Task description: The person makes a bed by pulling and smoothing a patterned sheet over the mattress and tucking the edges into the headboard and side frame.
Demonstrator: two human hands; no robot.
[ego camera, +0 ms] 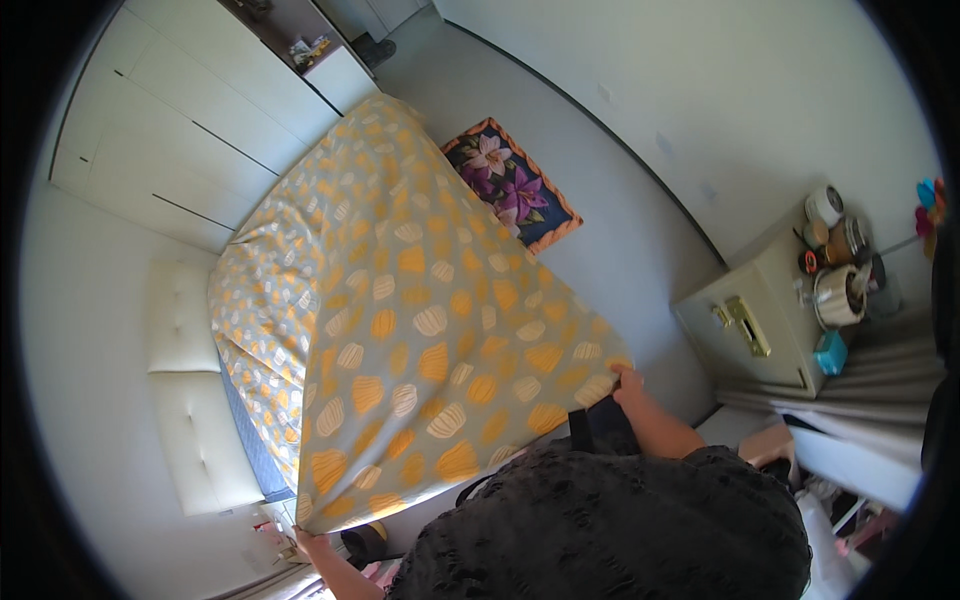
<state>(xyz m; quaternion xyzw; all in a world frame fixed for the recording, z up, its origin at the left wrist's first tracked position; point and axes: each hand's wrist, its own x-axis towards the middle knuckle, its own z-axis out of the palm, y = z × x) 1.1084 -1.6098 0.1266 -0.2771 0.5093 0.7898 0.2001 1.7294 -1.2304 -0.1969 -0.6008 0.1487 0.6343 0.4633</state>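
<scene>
A grey quilt or bed cover [442, 322] with yellow and cream shapes is stretched out in front of me over a bed. My left hand [306, 541] grips its corner at the lower left. Another corner, towards the right, is held by my right hand [628, 381]. Between the two hands the near edge hangs raised and fairly taut. Part of the same patterned bedding lies rumpled near the headboard [199, 450]. A strip of blue mattress [251, 427] shows beside that cream padded headboard.
A floral rug [514, 184] lies on the floor beyond the bed's right side. White wardrobes [187, 97] line the far left. At right, a cream cabinet [742, 322] bears jars, a pot [840, 296] and a turquoise box [831, 352], next to a grey curtain [885, 367].
</scene>
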